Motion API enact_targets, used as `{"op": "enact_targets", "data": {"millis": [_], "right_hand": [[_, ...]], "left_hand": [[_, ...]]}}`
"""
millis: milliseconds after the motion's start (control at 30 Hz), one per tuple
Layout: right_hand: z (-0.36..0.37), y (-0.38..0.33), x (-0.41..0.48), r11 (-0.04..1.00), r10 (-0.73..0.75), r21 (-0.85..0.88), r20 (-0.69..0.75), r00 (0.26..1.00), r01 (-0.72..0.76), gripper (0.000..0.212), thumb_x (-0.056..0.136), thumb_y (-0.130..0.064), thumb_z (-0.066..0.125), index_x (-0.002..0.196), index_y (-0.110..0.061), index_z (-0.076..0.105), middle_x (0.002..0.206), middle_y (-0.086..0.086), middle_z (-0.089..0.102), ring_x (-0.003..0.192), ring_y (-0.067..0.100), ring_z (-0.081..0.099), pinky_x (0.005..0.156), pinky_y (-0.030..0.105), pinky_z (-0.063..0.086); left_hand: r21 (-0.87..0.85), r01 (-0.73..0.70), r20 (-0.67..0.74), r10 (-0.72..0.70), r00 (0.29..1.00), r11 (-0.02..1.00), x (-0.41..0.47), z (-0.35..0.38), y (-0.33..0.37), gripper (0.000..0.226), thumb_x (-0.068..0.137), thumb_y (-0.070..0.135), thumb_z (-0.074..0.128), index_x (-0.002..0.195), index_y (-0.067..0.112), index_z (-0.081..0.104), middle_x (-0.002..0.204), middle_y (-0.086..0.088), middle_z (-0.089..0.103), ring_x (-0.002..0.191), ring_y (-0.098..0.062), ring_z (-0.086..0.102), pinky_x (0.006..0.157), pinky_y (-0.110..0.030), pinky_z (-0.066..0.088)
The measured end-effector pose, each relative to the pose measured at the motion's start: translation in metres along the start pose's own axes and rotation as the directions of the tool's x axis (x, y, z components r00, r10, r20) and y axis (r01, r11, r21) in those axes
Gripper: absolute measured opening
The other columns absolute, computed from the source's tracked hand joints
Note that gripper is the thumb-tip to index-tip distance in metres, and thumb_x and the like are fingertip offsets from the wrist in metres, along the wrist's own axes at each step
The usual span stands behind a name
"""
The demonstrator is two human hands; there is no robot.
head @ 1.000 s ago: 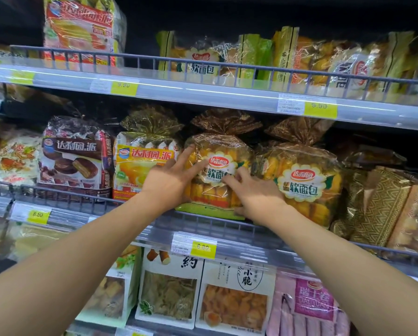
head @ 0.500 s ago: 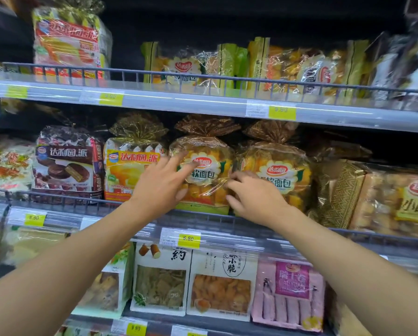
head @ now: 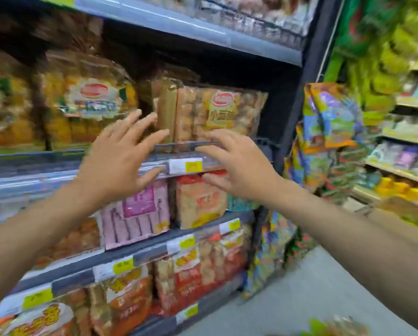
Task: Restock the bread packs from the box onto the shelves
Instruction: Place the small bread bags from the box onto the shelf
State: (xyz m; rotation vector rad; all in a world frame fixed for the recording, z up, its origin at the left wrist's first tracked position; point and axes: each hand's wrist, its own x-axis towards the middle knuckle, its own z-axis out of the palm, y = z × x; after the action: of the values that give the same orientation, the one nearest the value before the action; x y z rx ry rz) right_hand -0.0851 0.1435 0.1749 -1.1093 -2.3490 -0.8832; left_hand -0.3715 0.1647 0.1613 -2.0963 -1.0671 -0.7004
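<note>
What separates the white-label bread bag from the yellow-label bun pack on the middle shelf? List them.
Label: the white-label bread bag has a broad white panel, the yellow-label bun pack a narrow yellow one. Contents: the bag shows yellow-orange bread, the pack small brown buns. Place: the bag stands left; the pack ends the row. Both bear a red logo.
</note>
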Motion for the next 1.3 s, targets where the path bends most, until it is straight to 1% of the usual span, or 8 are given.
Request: {"op": "enact_targets", "data": {"millis": [167, 333, 467, 633, 900, 1000, 1133, 1300], "right_hand": [[-0.037, 0.055, -0.149, 0.969, 0.246, -0.067, 0.160, 0.956, -0.238, 0.055, 0.088, -0.056, 0.064, 0.132, -0.024, 0.060, 0.144, 0.006, 0.050, 0.132, 0.028, 0.048, 0.103, 0.047, 0.042], [-0.079, 0.059, -0.306, 0.820, 0.571, -0.197, 0.316, 0.757, -0.537, 0.052, 0.092, -0.058, 0.057, 0.134, -0.026, 0.058, 0.146, 0.005, 0.049, 0.133, 0.028, 0.048, 0.101, 0.049, 0.044], [-0.108, 0.028, -0.417, 0.580, 0.807, -0.321, 0.348, 0.477, -0.748, 0.051, 0.087, -0.055, 0.062, 0.129, -0.025, 0.062, 0.140, 0.006, 0.056, 0.126, 0.028, 0.053, 0.100, 0.045, 0.045], [-0.125, -0.032, -0.516, 0.230, 0.929, -0.398, 0.363, 0.078, -0.888, 0.056, 0.087, -0.052, 0.066, 0.135, -0.025, 0.058, 0.140, 0.002, 0.053, 0.128, 0.025, 0.051, 0.103, 0.041, 0.042], [-0.113, -0.083, -0.588, -0.522, 0.670, -0.336, 0.408, -0.620, -0.784, 0.097, 0.082, -0.061, 0.068, 0.156, -0.017, 0.023, 0.149, 0.018, 0.048, 0.126, 0.033, 0.055, 0.101, 0.042, 0.043], [-0.108, -0.088, -0.596, -0.685, 0.578, -0.184, 0.452, -0.679, -0.705, 0.095, 0.082, -0.058, 0.069, 0.155, -0.014, 0.026, 0.134, 0.018, 0.059, 0.099, 0.028, 0.061, 0.093, 0.042, 0.048], [-0.103, -0.088, -0.606, -0.741, 0.567, -0.070, 0.469, -0.677, -0.668, 0.085, 0.077, -0.058, 0.074, 0.142, -0.011, 0.046, 0.115, 0.009, 0.065, 0.087, 0.018, 0.068, 0.070, 0.032, 0.053], [-0.100, -0.081, -0.608, -0.757, 0.532, -0.008, 0.573, -0.624, -0.653, 0.073, 0.065, -0.064, 0.080, 0.113, -0.010, 0.067, 0.095, 0.006, 0.078, 0.080, 0.022, 0.076, 0.063, 0.029, 0.058]], "left_hand": [[-0.257, -0.137, -0.037, 0.132, 0.991, 0.957, 0.030, 0.054, 0.122, 0.069, 0.087, 0.058, 0.052, 0.146, 0.022, 0.048, 0.158, -0.015, 0.037, 0.146, -0.038, 0.033, 0.112, -0.053, 0.037], [-0.509, -0.193, 0.050, 0.253, 0.966, 0.839, 0.026, 0.087, 0.247, 0.066, 0.089, 0.062, 0.043, 0.145, 0.026, 0.046, 0.154, -0.008, 0.040, 0.143, -0.033, 0.036, 0.104, -0.051, 0.041], [-0.693, -0.158, 0.204, 0.402, 0.892, 0.703, 0.003, 0.103, 0.337, 0.074, 0.085, 0.068, 0.034, 0.145, 0.026, 0.045, 0.150, -0.001, 0.045, 0.135, -0.027, 0.045, 0.100, -0.047, 0.049], [-0.808, 0.196, 0.503, 0.476, 0.722, 0.556, -0.047, 0.133, 0.415, 0.083, 0.076, 0.073, 0.043, 0.144, 0.025, 0.047, 0.144, 0.001, 0.052, 0.132, -0.021, 0.050, 0.108, -0.039, 0.043], [-0.527, 0.717, 0.815, 0.512, 0.272, 0.457, -0.104, 0.161, 0.465, 0.076, 0.072, 0.070, 0.072, 0.123, 0.018, 0.051, 0.117, -0.003, 0.064, 0.095, -0.018, 0.065, 0.073, -0.042, 0.060], [-0.410, 0.815, 0.858, 0.476, 0.193, 0.410, -0.110, 0.160, 0.472, 0.093, 0.072, 0.065, 0.077, 0.143, 0.019, 0.040, 0.138, -0.001, 0.052, 0.109, -0.020, 0.059, 0.064, -0.037, 0.060], [-0.230, 0.944, 0.852, 0.518, 0.077, 0.237, -0.114, 0.168, 0.475, 0.097, 0.036, 0.069, 0.090, 0.112, 0.020, 0.055, 0.116, -0.004, 0.072, 0.101, -0.026, 0.071, 0.086, -0.051, 0.060], [-0.149, 0.966, 0.826, 0.563, 0.004, 0.213, -0.111, 0.163, 0.471, 0.046, 0.080, 0.040, 0.082, 0.114, 0.012, 0.068, 0.085, -0.002, 0.073, 0.057, -0.010, 0.057, 0.047, -0.020, 0.036]]}}
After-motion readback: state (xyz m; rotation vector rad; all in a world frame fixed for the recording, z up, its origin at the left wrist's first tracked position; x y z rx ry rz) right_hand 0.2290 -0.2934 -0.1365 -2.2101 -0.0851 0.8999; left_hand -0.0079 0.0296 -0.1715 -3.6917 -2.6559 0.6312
